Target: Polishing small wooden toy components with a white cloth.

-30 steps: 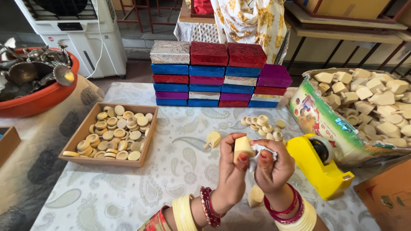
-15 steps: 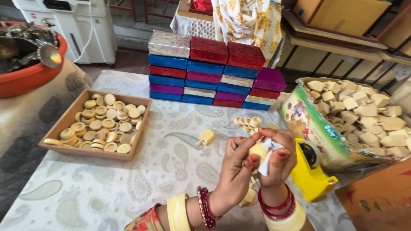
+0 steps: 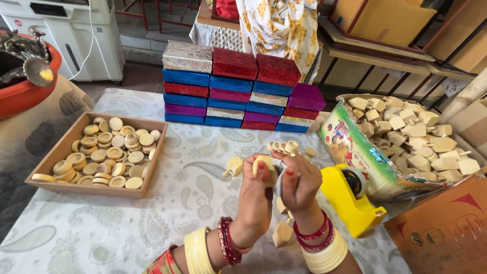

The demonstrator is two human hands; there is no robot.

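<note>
- hands meet above the middle of the table: the left hand [image 3: 256, 195] pinches a small pale wooden piece [image 3: 264, 163] between thumb and fingertips, fingers closed tight on it, red and yellow bangles at the wrist.
- the right hand [image 3: 300, 183] presses in against the same piece from the other side, fingers curled narrow around a strip of whitish tape [image 3: 278, 183] that hangs between the two hands; what else it grips is hidden.
- the piece is raised clear of the patterned tablecloth [image 3: 101, 228], just in front of a small cluster of wooden rings [image 3: 283, 147].
- just beside the left hand, a loose pale block [image 3: 234, 165] lies on the cloth; more pale pieces [image 3: 282, 233] lie under the wrists, partly hidden.
- near the right hand stands a yellow tape dispenser [image 3: 350, 200].
- behind the dispenser, an open printed sack [image 3: 355, 152] is heaped with pale wooden pieces.
- well to the left, a shallow wooden tray [image 3: 61, 152] holds many round wooden discs.
- at the far edge of the table, a stack of shiny boxes [image 3: 238, 91] in red, blue, purple and silver.
- far left, an orange basin [image 3: 28, 99] with metal utensils.
- lower right, a brown cardboard box [image 3: 446, 228].
</note>
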